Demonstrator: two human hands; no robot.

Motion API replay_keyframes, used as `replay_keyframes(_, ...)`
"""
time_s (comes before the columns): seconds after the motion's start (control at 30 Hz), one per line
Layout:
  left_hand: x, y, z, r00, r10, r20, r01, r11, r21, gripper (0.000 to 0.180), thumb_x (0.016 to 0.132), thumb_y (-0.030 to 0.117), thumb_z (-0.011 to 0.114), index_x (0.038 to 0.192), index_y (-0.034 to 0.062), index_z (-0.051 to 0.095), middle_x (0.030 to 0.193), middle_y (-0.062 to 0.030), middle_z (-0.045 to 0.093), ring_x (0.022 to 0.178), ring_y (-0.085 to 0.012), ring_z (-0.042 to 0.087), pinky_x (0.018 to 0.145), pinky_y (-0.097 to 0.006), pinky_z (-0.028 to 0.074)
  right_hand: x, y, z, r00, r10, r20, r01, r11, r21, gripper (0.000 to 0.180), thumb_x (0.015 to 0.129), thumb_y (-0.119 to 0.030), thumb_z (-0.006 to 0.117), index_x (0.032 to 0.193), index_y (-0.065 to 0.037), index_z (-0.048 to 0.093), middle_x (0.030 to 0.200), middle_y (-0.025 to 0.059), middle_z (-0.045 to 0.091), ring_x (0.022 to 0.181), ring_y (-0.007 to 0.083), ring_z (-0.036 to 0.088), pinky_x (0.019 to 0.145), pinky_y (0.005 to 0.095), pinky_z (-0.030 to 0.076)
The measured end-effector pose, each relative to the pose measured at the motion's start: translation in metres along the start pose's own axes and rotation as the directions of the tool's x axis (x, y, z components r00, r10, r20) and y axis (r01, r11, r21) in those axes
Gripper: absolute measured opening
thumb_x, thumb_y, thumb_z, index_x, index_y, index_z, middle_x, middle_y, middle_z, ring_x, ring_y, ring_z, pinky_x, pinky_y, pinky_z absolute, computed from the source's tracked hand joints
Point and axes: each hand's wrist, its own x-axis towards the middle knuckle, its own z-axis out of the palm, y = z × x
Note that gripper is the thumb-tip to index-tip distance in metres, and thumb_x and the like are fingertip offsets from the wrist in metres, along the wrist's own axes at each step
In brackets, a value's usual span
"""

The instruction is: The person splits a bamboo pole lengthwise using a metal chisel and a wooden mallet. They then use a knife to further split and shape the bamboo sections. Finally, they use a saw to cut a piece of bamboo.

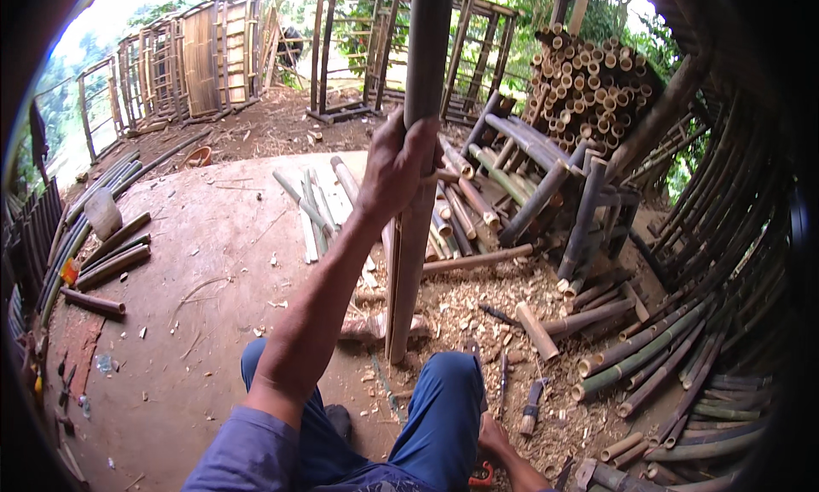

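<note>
A thick grey-brown bamboo pole [418, 227] stands nearly upright before me, a long split running down its lower left side. My left hand [399, 163] is wrapped round it at about mid-height, arm stretched out. The pole's foot comes down beside a short bamboo log [367, 326] lying on the ground. Low by my right knee is my right hand [492, 436]; the knee hides its fingers, so what they hold cannot be made out. Near that hand lie a red-orange handle [482, 475] and a tool with a wooden handle [531, 411].
Wood chips [486, 291] litter the ground at right. Cut bamboo lengths [648, 368] lie along the right side, with a bamboo frame [546, 176] behind them. Stacked bamboo tubes [593, 87] stand farther back. Split strips [311, 215] lie left of the pole; more poles [115, 253] line the left edge.
</note>
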Motion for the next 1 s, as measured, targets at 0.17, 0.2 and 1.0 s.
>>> replay_keyframes(0.17,-0.009,-0.005,0.002,0.999,0.039,-0.033,-0.031,0.976,0.213,0.034,0.105,0.038,0.056,0.112,0.0042,0.057,0.077,-0.0044,0.061,0.068,-0.0147,0.060,0.062,-0.035,0.050,-0.027,-0.028,-0.112,0.999,-0.044,0.019,0.025,0.806,0.591,0.082,0.070,-0.035,0.094,0.132,0.005,0.059,0.113,0.0102,0.073,0.098,0.0215,0.071,0.090,0.0366,0.057)
replay_keyframes(0.2,-0.010,-0.005,0.007,0.998,0.057,-0.034,-0.047,0.968,0.248,0.034,0.105,0.037,0.056,0.112,0.0037,0.057,0.078,-0.0059,0.062,0.068,-0.0171,0.061,0.063,-0.037,0.051,-0.046,-0.045,-0.150,1.000,0.008,0.004,-0.009,0.775,0.632,0.084,0.068,-0.035,0.096,0.132,0.006,0.059,0.115,0.0105,0.072,0.098,0.0220,0.071,0.090,0.0371,0.057)
replay_keyframes(1.0,-0.046,0.026,0.092,0.994,0.028,0.104,-0.067,0.913,0.403,0.031,0.099,0.029,0.064,0.112,0.0021,0.054,0.076,-0.0206,0.066,0.074,-0.0415,0.069,0.067,-0.050,0.051,-0.513,-0.489,-0.726,0.041,-0.720,-0.693,-0.796,0.396,-0.458,0.078,0.088,-0.056,0.074,0.145,-0.006,0.051,0.136,0.0217,0.061,0.125,0.0313,0.061,0.099,0.0466,0.051)
